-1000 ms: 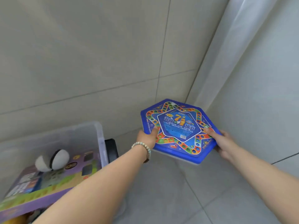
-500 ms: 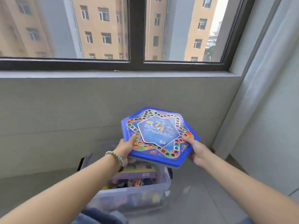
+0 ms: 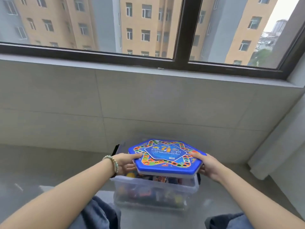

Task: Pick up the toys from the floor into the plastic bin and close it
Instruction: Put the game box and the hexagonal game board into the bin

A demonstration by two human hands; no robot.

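Observation:
A blue hexagonal board game box (image 3: 165,156) with a colourful star track on top hovers flat just above the clear plastic bin (image 3: 155,194). My left hand (image 3: 127,162), a bead bracelet on its wrist, grips the box's left edge. My right hand (image 3: 208,164) grips its right edge. The bin stands on the floor below the window wall and holds several colourful toys, seen through its front wall. The box hides most of the bin's opening. No lid is in view.
A grey tiled wall (image 3: 148,104) under a dark-framed window (image 3: 181,60) rises right behind the bin. A white curtain (image 3: 277,146) hangs at the right. My knees in blue trousers (image 3: 99,214) show at the bottom edge. Grey floor lies to the left.
Both hands have carried the game box from the right corner to the left and lowered it over the bin. The view has swung up to the window.

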